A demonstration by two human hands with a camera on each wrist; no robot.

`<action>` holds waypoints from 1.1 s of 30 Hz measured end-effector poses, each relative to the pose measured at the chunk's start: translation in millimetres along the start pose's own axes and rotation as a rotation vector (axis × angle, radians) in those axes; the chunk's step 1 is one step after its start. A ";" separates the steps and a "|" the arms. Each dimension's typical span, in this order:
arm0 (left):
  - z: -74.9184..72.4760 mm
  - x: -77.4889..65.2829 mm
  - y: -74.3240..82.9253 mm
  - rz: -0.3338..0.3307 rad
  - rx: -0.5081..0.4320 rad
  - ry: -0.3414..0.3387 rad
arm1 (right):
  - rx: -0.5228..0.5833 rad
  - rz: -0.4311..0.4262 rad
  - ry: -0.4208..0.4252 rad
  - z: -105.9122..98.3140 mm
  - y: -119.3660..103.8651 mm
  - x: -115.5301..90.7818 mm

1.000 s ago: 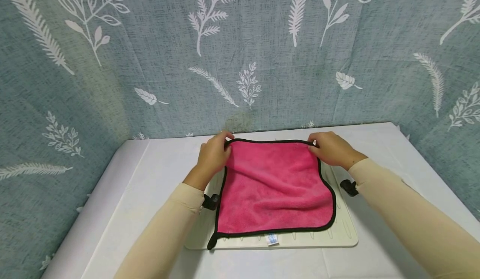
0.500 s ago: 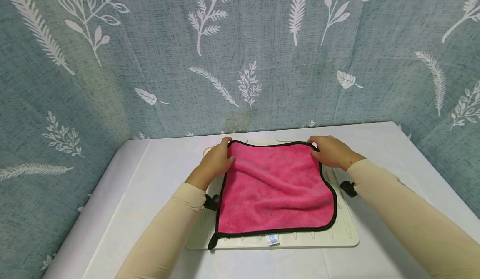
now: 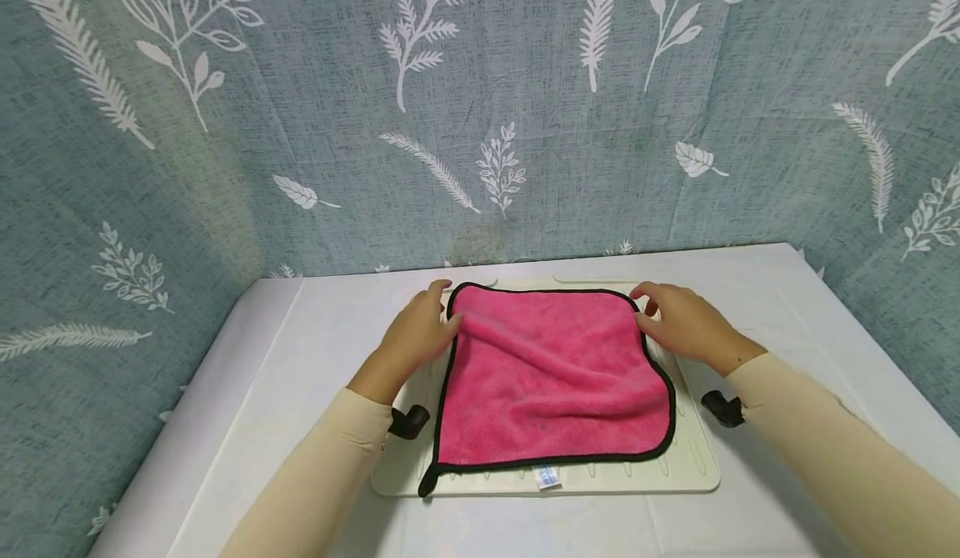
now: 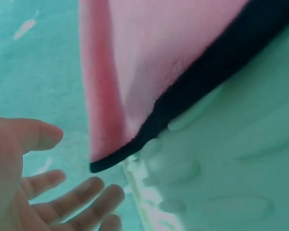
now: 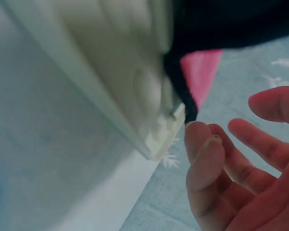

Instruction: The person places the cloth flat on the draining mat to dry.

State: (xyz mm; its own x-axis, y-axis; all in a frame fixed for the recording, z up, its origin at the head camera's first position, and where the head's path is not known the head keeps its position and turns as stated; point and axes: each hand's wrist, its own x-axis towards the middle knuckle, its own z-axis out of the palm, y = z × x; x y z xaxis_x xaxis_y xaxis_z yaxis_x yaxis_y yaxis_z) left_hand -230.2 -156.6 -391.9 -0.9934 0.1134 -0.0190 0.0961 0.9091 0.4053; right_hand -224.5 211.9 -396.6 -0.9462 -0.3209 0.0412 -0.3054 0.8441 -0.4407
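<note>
A pink plush cloth with black edging lies spread over a cream ribbed tray or mat, a fold running slantwise across it. A black loop sticks out at its near left corner, and a small white tag shows under the near edge. My left hand is beside the far left corner; in the left wrist view its fingers are spread, apart from the cloth. At the far right corner is my right hand, thumb and fingers parted, fingertips right at the black edging.
White sheeting covers the table. A blue-grey curtain with white leaf prints stands behind and along both sides. Small black wrist devices sit below both sleeves.
Both hands have let go of the cloth's far corners and moved outward, left hand to the left, right hand to the right. The far edge has settled lower, uncovering the tray's far rim.
</note>
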 end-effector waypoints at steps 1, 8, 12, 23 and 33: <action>-1.0 -4.8 0.1 0.008 0.004 0.007 | 0.019 0.003 0.008 0.3 -1.1 -4.8; -4.7 -43.3 2.6 0.094 0.042 0.057 | 0.069 -0.027 0.055 2.8 -6.6 -40.6; -5.1 -67.0 0.8 0.156 0.065 0.113 | 0.039 -0.068 0.094 3.7 -11.5 -59.2; 12.3 -115.4 -6.3 0.428 0.230 0.228 | -0.116 -0.251 0.094 24.0 -29.2 -96.0; 26.0 -137.4 -1.4 0.470 0.254 0.118 | -0.106 -0.355 0.070 43.4 -32.0 -107.5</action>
State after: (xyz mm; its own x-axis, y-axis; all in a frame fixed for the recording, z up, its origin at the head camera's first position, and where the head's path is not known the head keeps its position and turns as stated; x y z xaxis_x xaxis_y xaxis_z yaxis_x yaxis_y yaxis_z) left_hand -92.2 -163.0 -413.6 -0.8386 0.4986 0.2196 0.5292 0.8412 0.1112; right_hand -108.4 200.8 -425.9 -0.7831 -0.5745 0.2380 -0.6218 0.7263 -0.2930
